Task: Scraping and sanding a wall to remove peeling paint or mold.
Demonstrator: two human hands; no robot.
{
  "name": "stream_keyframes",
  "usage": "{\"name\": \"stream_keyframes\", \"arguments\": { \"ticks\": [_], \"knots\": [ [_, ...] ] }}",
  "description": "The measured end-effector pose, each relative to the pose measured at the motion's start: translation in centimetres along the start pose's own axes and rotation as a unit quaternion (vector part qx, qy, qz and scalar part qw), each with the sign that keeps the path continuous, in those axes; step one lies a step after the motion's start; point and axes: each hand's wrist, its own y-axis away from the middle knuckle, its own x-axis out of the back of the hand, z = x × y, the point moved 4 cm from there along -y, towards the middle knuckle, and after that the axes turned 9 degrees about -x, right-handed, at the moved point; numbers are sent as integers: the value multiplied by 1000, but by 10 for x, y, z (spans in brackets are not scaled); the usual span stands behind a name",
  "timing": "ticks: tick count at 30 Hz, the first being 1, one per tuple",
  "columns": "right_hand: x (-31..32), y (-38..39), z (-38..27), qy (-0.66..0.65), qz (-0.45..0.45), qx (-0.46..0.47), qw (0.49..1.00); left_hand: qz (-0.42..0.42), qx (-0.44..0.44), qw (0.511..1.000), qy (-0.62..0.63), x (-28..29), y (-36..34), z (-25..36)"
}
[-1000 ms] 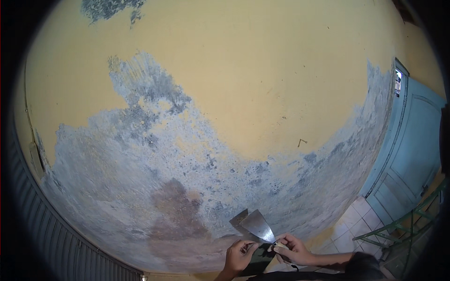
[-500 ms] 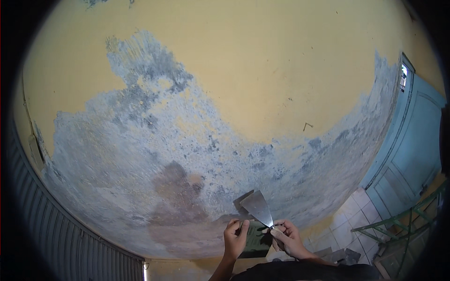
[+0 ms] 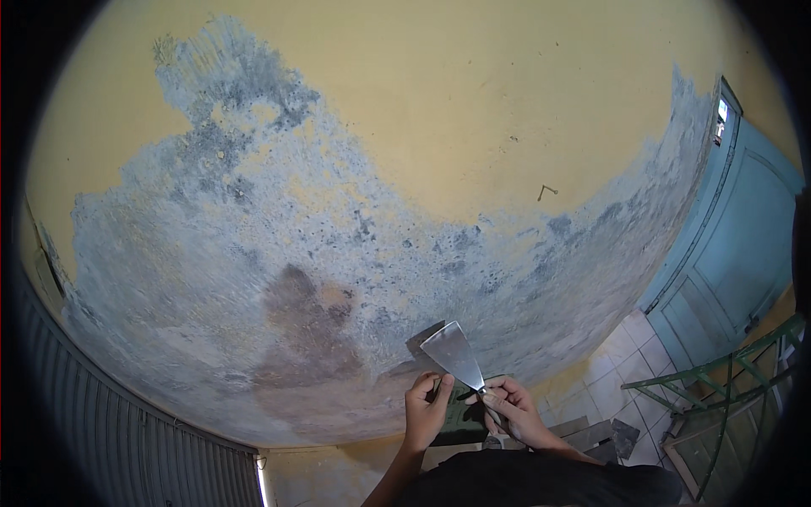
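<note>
a wall (image 3: 473,110) fills most of the view, yellow above, with a ragged grey and bluish bare area below and a brownish patch low down, left of the hands. the ribbed grey shutter (image 3: 127,406) runs along the lower left, and a pale blue door (image 3: 726,228) stands at the right. pale floor tiles (image 3: 629,355) show below the door, with a green metal frame (image 3: 728,380) over them at the right edge. a dark shirt (image 3: 541,480) blocks the bottom middle.

the left hand (image 3: 427,412) is closed, pinching the left side of a green sheet (image 3: 459,431), partly hidden by both hands. the right hand (image 3: 517,414) is closed around the handle of a scraper (image 3: 454,353), its blade pointing up and left in front of the wall, above the sheet. a dark slab (image 3: 625,438) lies on the tiles, right of that hand. smallest is a bent hook (image 3: 547,190) on the yellow part.
</note>
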Motion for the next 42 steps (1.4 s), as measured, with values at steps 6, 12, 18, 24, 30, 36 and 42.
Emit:
{"name": "stream_keyframes", "arguments": {
  "ticks": [6, 12, 18, 24, 30, 36, 42],
  "knots": [
    [0, 5, 6, 42, 15, -26, 999, 8, -8, 1000, -11, 0, 7, -8],
    [6, -1, 13, 86, 22, -32, 996, 11, 2, 1000, -18, 6, 11, -11],
    [1, 2, 11, 106, 39, -55, 992, 10, -5, 1000, -29, 7, 11, -10],
    [-6, 5, 8, 144, 39, -67, 986, 8, 17, 1000, -19, 7, 11, -9],
    [-5, 4, 9, 149, 22, 8, 989, -4, -73, 995, -69, -2, -33, 35],
    [-47, -1, -53, 99, 6, 58, 993, -21, -217, 974, -65, -28, -102, 119],
    [-72, -13, -96, 66, 18, 181, 981, 37, -205, 978, -17, -51, -131, 151]
  ]
}}
